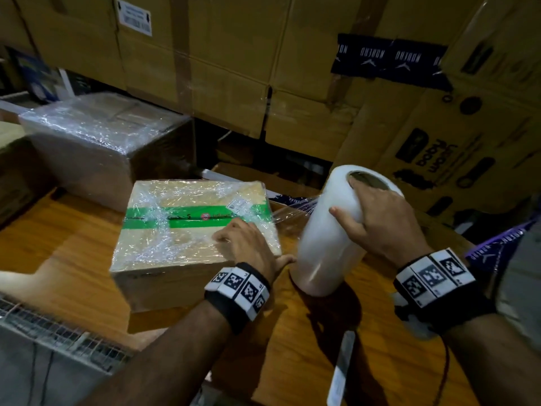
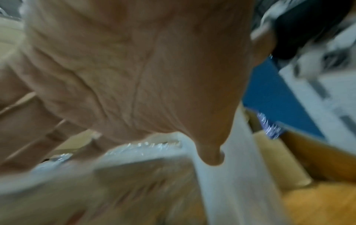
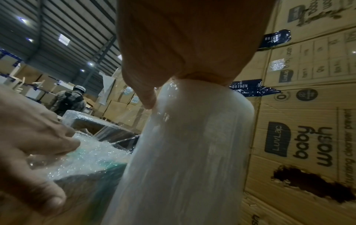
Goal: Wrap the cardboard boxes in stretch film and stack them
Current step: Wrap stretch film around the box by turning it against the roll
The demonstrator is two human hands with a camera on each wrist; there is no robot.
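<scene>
Mid-frame, the left hand [image 1: 248, 244] presses flat on the half-wrapped box [image 1: 193, 230]. The right hand [image 1: 380, 218] grips the film roll [image 1: 330, 235], fingers seemingly hooked inside its core. Next: turn the box for 1 more pass.

Warehouse: stacked cartons [image 1: 222, 68], corrugated metal roof [image 3: 63, 30], racking.

Both forearms come up from the bottom of the head view, each with a black wristband carrying black-and-white marker tiles. Left hand [image 1: 248, 247] sits mid-frame, palm down, fingers bent and reaching toward the upper left, thumb poking out to the right. Right hand [image 1: 380, 218] is further right and a bit higher, draped over something, thumb pointing left, fingers curled over its top edge. Left wrist view is blurry, mostly just palm.
</scene>
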